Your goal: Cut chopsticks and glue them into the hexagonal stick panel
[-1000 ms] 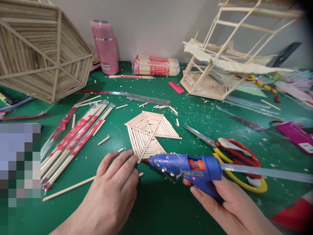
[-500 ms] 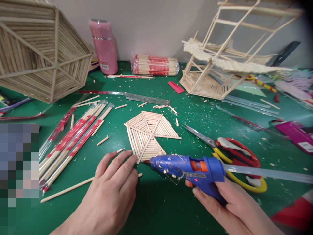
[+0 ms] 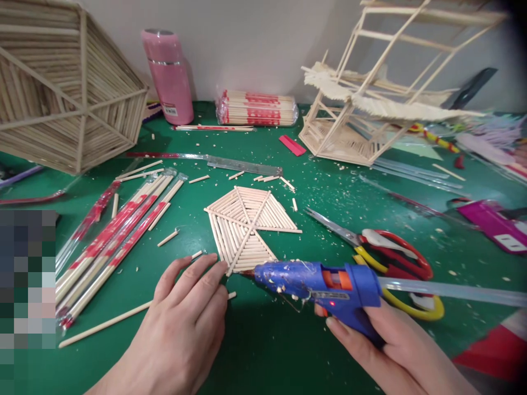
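My right hand (image 3: 395, 340) grips a blue glue gun (image 3: 304, 280), its indicator lit red and a clear glue stick (image 3: 444, 292) jutting from its back. The nozzle lies at the near edge of a flat web-shaped panel of wooden sticks (image 3: 247, 227), which has a wedge-shaped gap on its right side. At the panel's near left corner rest the fingertips of my left hand (image 3: 191, 307), with the fingers stretched forward. A loose wooden stick (image 3: 107, 323) runs under that hand, its far end showing beyond it.
Scissors (image 3: 358, 241) lie right of the panel, partly behind the glue gun. Wrapped chopsticks (image 3: 119, 241) are on the left. A large stick-built panel (image 3: 82, 88), a pink bottle (image 3: 168, 77), a chopstick bundle (image 3: 257, 108) and a stick frame model (image 3: 354, 109) stand farther back.
The view has shifted slightly, moving the scene left. The glue gun's nozzle sits a little farther right along the panel's near edge. My left hand stays at the panel's corner.
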Tool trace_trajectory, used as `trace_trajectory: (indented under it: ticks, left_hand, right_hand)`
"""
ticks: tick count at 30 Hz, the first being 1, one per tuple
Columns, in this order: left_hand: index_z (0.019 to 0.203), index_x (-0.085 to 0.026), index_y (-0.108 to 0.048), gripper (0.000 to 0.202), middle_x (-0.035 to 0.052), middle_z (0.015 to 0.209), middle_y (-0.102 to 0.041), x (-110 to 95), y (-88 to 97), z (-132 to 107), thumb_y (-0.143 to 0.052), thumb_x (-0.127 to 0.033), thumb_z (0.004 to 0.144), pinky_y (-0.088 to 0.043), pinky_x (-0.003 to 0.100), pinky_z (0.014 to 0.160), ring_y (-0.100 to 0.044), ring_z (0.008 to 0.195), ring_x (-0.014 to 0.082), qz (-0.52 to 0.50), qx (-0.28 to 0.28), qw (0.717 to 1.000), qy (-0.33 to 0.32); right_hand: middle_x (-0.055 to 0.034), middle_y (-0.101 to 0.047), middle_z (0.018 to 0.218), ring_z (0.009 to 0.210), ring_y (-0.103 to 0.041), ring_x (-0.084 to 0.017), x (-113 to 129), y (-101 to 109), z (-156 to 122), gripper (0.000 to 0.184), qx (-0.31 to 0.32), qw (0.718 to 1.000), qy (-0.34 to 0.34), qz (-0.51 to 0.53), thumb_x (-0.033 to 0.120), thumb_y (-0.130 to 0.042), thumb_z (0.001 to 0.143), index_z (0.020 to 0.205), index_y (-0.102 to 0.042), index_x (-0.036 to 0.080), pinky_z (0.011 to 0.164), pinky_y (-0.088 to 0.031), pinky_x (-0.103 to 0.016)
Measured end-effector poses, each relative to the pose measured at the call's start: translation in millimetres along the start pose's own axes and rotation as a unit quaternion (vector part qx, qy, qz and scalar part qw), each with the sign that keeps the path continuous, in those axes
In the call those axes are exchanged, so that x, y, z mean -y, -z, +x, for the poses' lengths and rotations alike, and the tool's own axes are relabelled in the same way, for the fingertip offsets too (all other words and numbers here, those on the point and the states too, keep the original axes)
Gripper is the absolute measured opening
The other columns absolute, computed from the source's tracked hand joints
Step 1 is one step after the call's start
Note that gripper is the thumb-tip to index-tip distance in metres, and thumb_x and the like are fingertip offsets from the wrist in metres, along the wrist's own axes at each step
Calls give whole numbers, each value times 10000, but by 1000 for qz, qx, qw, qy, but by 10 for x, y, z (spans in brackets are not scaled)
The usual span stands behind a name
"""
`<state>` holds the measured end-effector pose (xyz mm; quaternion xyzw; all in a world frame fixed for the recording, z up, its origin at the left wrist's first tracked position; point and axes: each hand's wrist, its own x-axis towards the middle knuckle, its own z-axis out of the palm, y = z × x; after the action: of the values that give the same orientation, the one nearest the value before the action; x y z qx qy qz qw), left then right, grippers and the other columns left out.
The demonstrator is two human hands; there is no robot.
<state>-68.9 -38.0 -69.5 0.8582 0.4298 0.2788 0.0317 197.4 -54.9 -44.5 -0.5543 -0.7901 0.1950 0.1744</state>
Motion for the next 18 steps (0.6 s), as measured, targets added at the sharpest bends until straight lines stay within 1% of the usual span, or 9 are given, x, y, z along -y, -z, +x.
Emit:
trace_trajectory:
  ticks: [2,5,8,12,15,18]
  left_hand:
    - [879,-144,-590,171,94,1056,-659,-5,11,18,-423,-122,850,-326,431,932,-530,1086,258,0,-1,1000,-3]
    - [866,-141,-595,167,95,1025,-674,-3,40,48,-435,-105,832,-336,412,912,-550,1058,254,9,5,1000,-14]
    - [886,-153,-591,165,88,1045,-672,28,65,48,-438,-118,834,-330,408,910,-550,1061,251,30,25,999,-34]
    - [959,-171,-570,159,71,1129,-639,85,75,6,-483,-155,826,-307,411,941,-515,1115,253,56,63,995,-59]
    - [963,-172,-567,160,74,1145,-629,104,69,-12,-490,-155,824,-299,411,954,-497,1135,252,57,68,994,-60]
    - [962,-174,-569,158,74,1145,-629,108,63,-5,-496,-157,823,-293,411,962,-489,1143,252,59,70,994,-62]
  right_hand:
    - [-27,-705,862,724,-690,-177,-12,-4,-3,254,-6,1000,2,7,327,-510,837,1071,-559,241,633,-559,-183]
    - [-6,-708,861,719,-692,-167,-25,2,-15,300,-5,1000,4,23,327,-503,836,1127,-540,269,628,-554,-164]
    - [-10,-712,852,713,-691,-173,-9,24,-17,316,5,1000,-10,28,332,-499,836,1140,-549,265,627,-559,-178]
    - [-28,-712,827,695,-687,-177,31,50,3,302,21,999,-33,21,320,-509,832,1112,-582,232,620,-566,-201]
    - [-32,-711,821,686,-686,-181,28,50,0,298,9,999,-32,16,326,-517,826,1098,-588,227,614,-568,-208]
    - [-26,-709,818,685,-686,-182,0,46,-26,219,0,999,-34,18,321,-520,818,996,-615,237,616,-562,-191]
